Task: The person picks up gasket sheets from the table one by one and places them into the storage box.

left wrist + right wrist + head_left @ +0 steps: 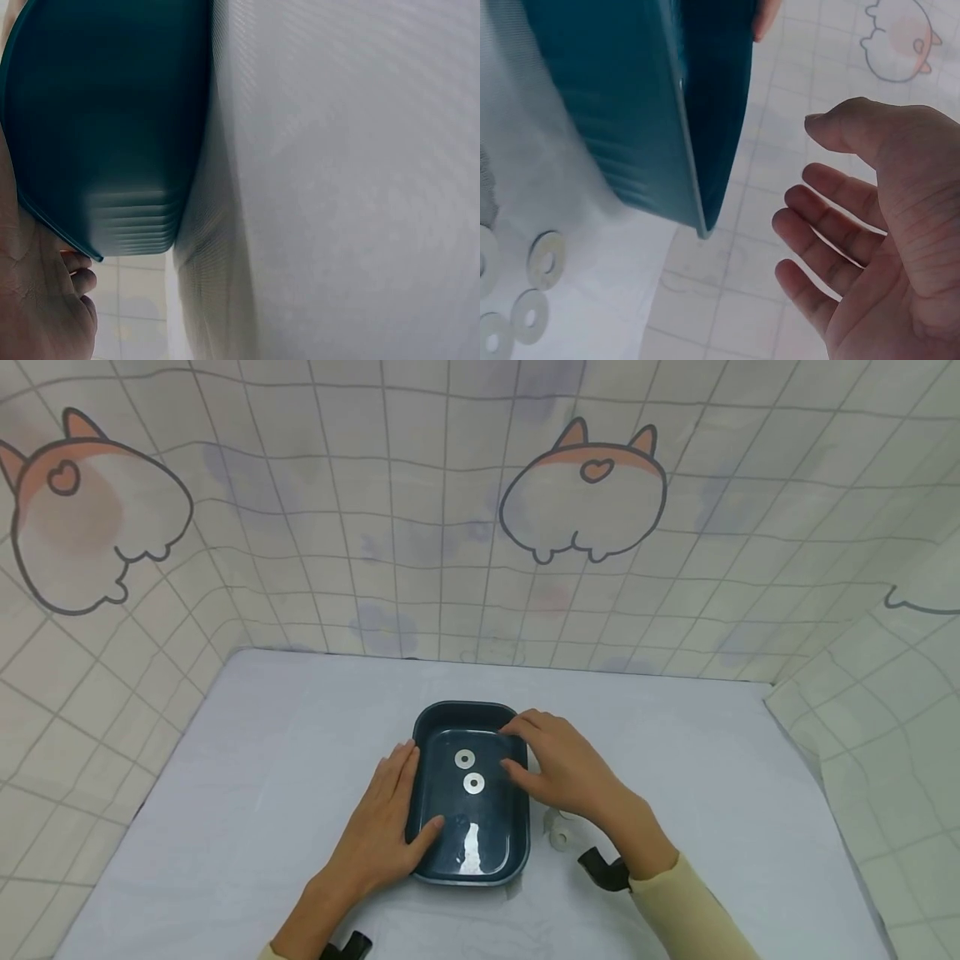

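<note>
Dark blue-green tray [470, 843] sits on the white-covered tabletop [300, 760], roughly midway between the left and right edges, well apart from the far edge; its long sides run from far to near. Inside it two white rings lie flat on the bottom, the far one [459, 760] just beside the near one [480, 789], both around the tray's middle. Left hand [386, 831] rests along the tray's left rim, fingers extended towards the far edge of the tabletop, thumb reaching over the rim; it touches the tray, not clenched. Right hand [558, 760] is at the tray's right side, thumb and fingers spread apart, grasping nothing; the right wrist view shows a gap between it and the tray wall. More pale rings [538, 259] lie on the tabletop off the tray's right side, partly hidden by the right arm in the head view; the right wrist view shows four, two of them cut by the frame. Black piece [604, 870] at the right wrist, pale yellow sleeve [693, 910] behind it. Grid-patterned backdrop [420, 577] with cartoon animal drawings rises beyond the tabletop's far edge and along both sides.
</note>
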A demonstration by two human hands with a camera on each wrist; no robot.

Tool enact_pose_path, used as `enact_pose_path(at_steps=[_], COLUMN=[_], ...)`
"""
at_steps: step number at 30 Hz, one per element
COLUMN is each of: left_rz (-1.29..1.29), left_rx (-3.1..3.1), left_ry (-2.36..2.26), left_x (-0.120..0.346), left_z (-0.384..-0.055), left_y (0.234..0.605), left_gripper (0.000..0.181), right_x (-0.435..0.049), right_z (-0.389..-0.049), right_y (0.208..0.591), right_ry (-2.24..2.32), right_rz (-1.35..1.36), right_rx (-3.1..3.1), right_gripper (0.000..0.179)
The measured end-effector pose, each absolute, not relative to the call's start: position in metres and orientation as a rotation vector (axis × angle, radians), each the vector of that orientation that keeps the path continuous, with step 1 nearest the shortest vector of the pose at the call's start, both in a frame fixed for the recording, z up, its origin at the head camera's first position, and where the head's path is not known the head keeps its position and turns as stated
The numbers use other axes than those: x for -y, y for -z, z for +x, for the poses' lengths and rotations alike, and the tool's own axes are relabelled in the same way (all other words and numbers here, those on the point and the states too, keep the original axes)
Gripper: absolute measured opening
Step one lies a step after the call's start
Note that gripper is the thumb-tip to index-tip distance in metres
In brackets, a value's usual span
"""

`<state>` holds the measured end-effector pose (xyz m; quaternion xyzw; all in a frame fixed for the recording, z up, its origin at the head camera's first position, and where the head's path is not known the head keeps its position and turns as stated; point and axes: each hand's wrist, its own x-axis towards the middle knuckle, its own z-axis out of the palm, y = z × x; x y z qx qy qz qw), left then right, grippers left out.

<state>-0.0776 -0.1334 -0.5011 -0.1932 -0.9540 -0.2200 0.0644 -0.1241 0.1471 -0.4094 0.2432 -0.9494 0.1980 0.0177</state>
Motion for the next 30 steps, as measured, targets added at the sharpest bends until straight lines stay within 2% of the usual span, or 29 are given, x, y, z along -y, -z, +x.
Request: enact_pose_path(at_steps=[16, 30], left_rz=[-0.571, -0.567], left_rx=[2.908, 2.908], left_ry=[0.685, 0.696], left_x=[0.133, 0.133], left_z=[-0.078, -0.077], left_y=[0.498, 0.498], left_gripper=[0.097, 0.097], right_x=[-0.174, -0.191], right_z=[-0.103, -0.077], right_y=[0.430, 0.467], right_ry=[-0.678, -0.718], right_rz=[0.581, 0.457], right_rx=[2.955, 2.992], right_gripper=[0.041, 0.030])
